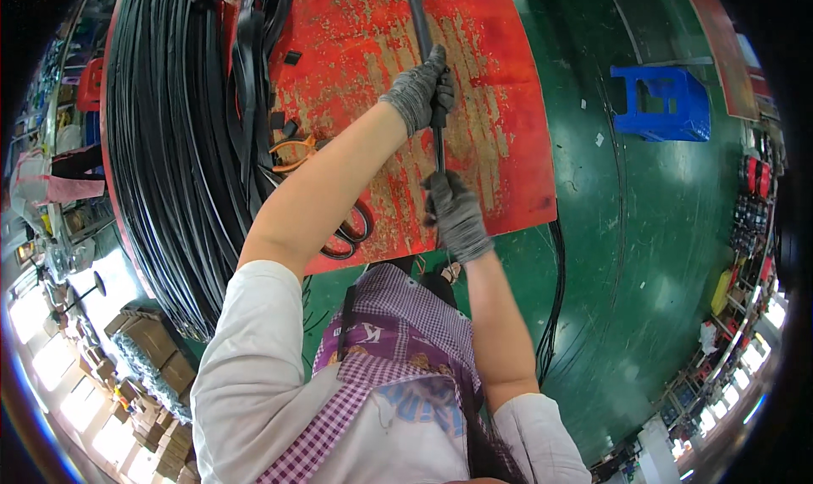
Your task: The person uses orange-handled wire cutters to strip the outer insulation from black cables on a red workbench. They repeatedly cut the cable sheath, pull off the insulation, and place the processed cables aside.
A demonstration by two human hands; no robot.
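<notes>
My left hand (413, 94), in a grey knit glove, is closed around a thick black sleeve (414, 10) that runs away toward the table's far edge. Out of the sleeve's near end comes a thinner black cable (439, 149). My right hand (461, 217), gloved alike, grips this cable nearer to me, over the front part of the red worn table (517, 111). Under my left forearm lie orange-handled pliers (292, 151), partly hidden by it. Black-handled scissors (360, 226) rest by the front edge, their blades covered by my arm.
A thick bundle of long black cables or sleeves (161, 128) covers the table's left side. Small black pieces (292, 58) lie beside it. Black cables (555, 306) hang by the front right corner. A blue stool (665, 103) is on the green floor; cardboard boxes (157, 340) sit lower left.
</notes>
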